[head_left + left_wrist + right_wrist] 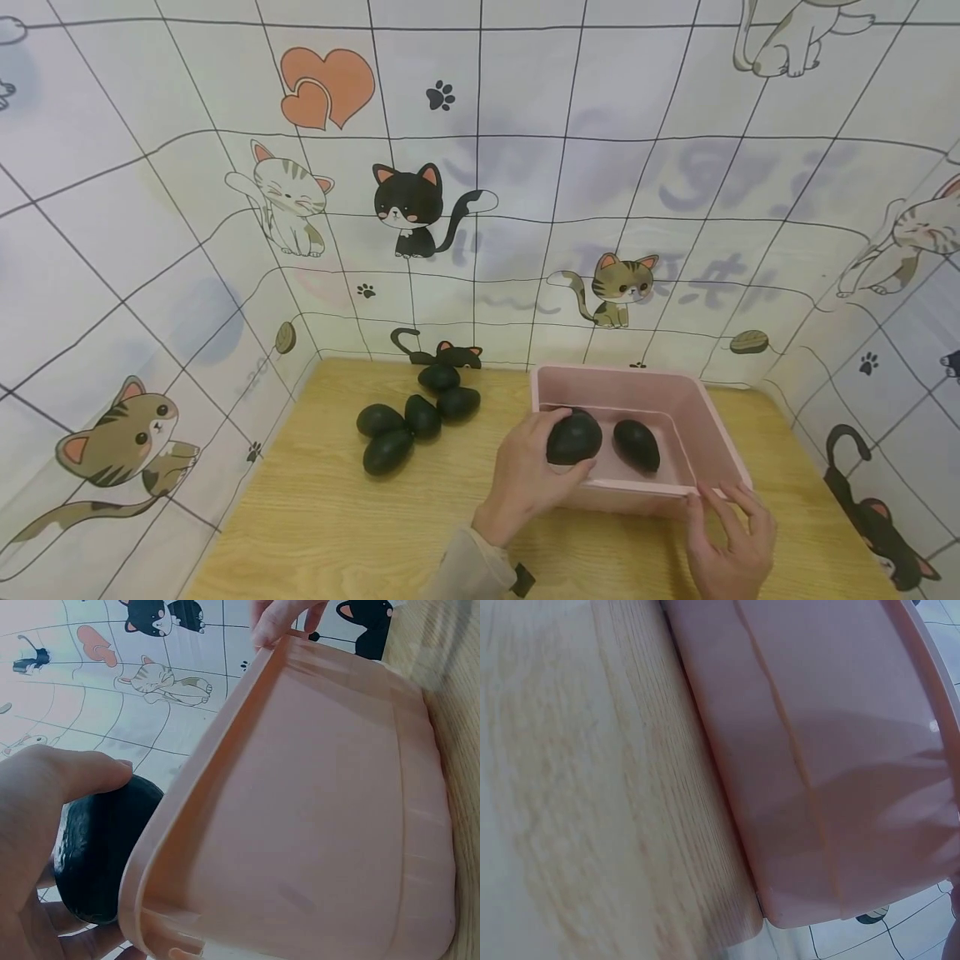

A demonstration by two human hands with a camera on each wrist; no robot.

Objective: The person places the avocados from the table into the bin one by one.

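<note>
My left hand [528,475] grips a dark green avocado [576,437] over the left part of a pink plastic bin [637,493]. In the left wrist view, the thumb and fingers curl round the same avocado [105,844], just beside the bin's rim [202,769]. A second avocado [637,445] lies on the bin's floor. My right hand [731,537] rests at the bin's near right corner, its fingertips on the rim. The right wrist view shows mostly the bin's outer wall [780,757]; the hand itself is barely in it.
Several avocados [397,421] lie in a cluster on the wooden table [322,517], left of the bin. A wall covering with cat pictures [517,183] rises behind the table and along both sides. A small dark object [522,580] sits by the left wrist.
</note>
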